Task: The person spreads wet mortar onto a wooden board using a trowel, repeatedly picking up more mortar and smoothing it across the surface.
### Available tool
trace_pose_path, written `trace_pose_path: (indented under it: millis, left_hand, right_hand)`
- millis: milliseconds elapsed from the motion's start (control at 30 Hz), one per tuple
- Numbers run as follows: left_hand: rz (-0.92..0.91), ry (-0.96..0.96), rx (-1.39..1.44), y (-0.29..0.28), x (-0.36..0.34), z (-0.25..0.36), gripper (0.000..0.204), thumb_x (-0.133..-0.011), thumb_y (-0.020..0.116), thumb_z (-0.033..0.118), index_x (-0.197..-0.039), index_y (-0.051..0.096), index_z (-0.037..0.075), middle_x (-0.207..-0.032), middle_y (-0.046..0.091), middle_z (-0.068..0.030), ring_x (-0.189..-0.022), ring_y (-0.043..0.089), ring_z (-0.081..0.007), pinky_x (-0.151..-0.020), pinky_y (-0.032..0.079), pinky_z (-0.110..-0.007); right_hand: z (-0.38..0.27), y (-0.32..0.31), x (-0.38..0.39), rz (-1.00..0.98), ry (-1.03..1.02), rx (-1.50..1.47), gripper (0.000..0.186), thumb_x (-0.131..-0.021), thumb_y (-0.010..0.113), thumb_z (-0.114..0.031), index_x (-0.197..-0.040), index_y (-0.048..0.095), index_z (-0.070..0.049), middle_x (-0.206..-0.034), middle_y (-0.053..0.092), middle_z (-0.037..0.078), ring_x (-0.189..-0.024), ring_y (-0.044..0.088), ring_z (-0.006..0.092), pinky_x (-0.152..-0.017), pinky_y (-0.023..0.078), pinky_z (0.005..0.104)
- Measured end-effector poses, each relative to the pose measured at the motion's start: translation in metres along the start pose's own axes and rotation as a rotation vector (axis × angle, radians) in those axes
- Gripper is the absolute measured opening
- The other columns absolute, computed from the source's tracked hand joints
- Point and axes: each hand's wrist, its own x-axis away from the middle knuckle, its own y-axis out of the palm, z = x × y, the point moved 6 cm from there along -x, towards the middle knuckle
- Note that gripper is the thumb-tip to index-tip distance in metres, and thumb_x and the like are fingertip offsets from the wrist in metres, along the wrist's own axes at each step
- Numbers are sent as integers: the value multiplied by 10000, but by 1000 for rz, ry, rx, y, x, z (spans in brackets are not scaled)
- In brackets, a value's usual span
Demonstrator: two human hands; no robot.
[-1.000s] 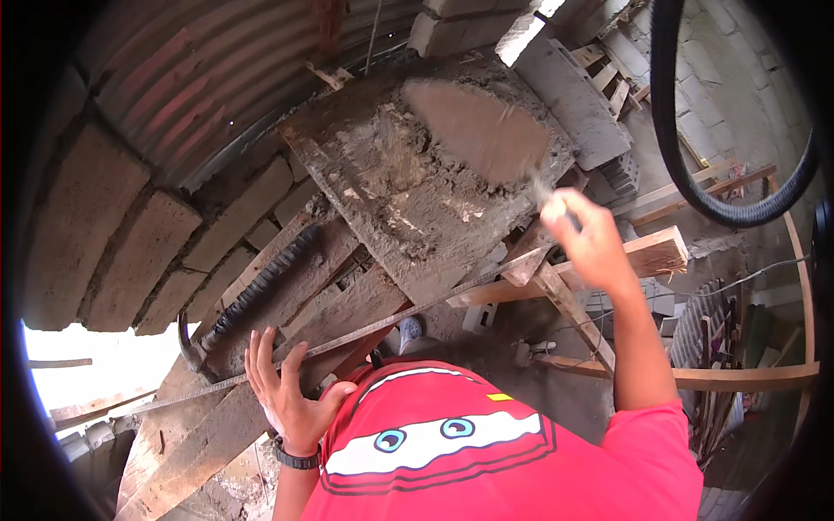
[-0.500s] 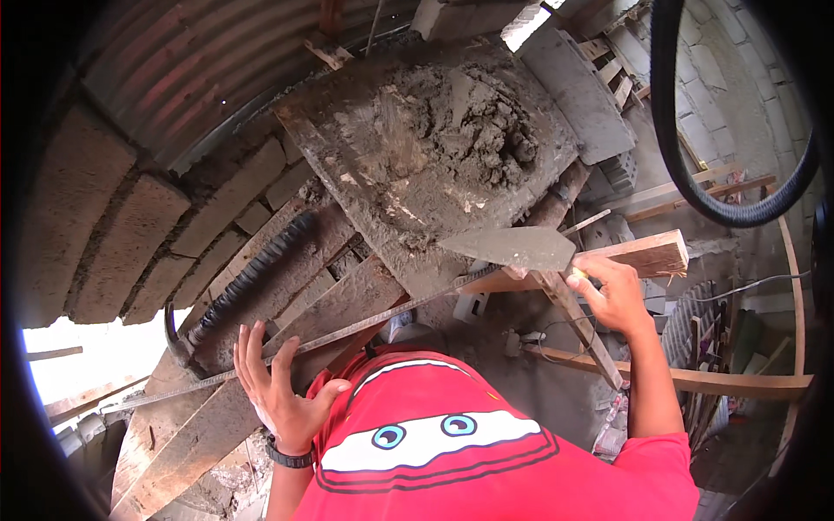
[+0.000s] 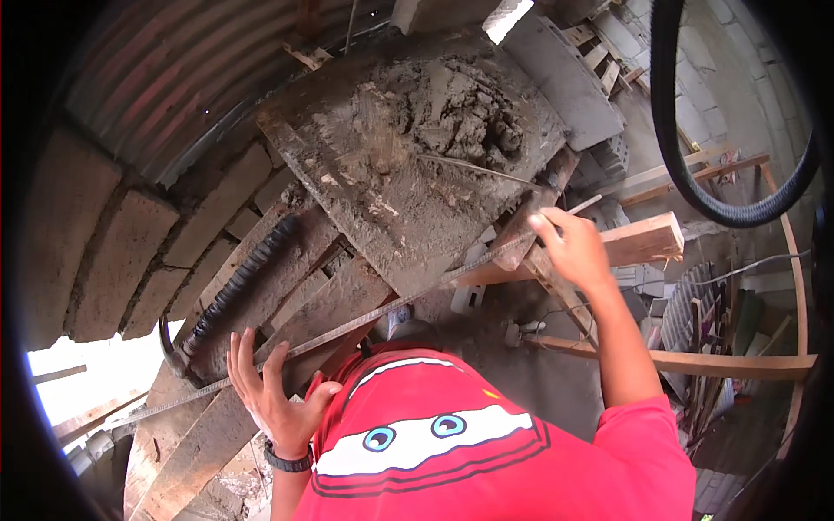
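Note:
My right hand (image 3: 563,239) is closed on a trowel (image 3: 482,170), whose blade is seen nearly edge-on beside a heap of wet grey mortar (image 3: 469,104). The heap sits on a mortar-smeared board (image 3: 339,195) resting over timbers and blockwork. My left hand (image 3: 274,391), fingers spread, is at the long ribbed metal bar (image 3: 365,319) that runs diagonally in front of me; I cannot tell whether it touches it.
A corrugated sheet (image 3: 174,95) and blockwork (image 3: 135,243) border the left. A grey slab (image 3: 573,87), a black hose loop (image 3: 730,208) and timber beams (image 3: 695,365) are at the right. A dark ribbed bar (image 3: 243,282) lies left of the board.
The trowel has swung from over the mortar down to the board's near right edge, then back up to beside the heap, blade turning edge-on. My left hand has shifted slightly left.

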Motion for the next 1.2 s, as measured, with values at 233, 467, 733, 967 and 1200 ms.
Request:
trace_pose_path:
  millis: [233, 467, 733, 967, 1200]
  left_hand:
    - [-15, -22, -14, 1, 2, 2, 870, -748, 827, 780, -1279, 678, 108, -1643, 484, -190, -1564, 383, -472, -1233, 320, -630]
    - [-52, 0, -30, 3, -2, 8, 872, -742, 831, 776, -1288, 677, 114, -1641, 489, -196, -1560, 387, -472, -1241, 311, -624]
    - [-57, 12, -9, 2, 2, 3, 890, -793, 762, 819, -1325, 672, 110, -1660, 474, -194, -1566, 380, -458, -1254, 291, -624]
    - [-45, -6, 24, 3, 1, 2, 872, -781, 775, 812, -1290, 681, 110, -1653, 481, -183, -1573, 367, -460, -1258, 288, -623]
    - [-16, -27, 34, 1, 3, 1, 861, -733, 838, 776, -1272, 689, 121, -1644, 488, -163, -1572, 374, -455, -1248, 306, -629]
  right_hand:
    - [17, -55, 31, -142, -165, 107, 391, -986, 774, -405, -1103, 816, -34, -1121, 805, 186, -1054, 769, 393, -907, 591, 441]
    - [57, -1, 32, -128, -99, 40, 451, -970, 768, -479, -1138, 822, -63, -1137, 808, 170, -1078, 763, 381, -945, 597, 442]
    - [14, 30, -8, 117, -115, 8, 406, -1018, 713, -473, -1163, 803, -104, -1017, 790, 170, -969, 752, 398, -835, 581, 468]
    - [-19, -21, 34, -62, -70, -39, 396, -1051, 674, -460, -1122, 773, -83, -1029, 782, 171, -969, 743, 419, -831, 573, 482]
    - [-23, 17, 70, -170, -98, -5, 410, -1036, 690, -470, -1162, 804, -97, -1098, 796, 151, -1002, 753, 413, -865, 591, 497]
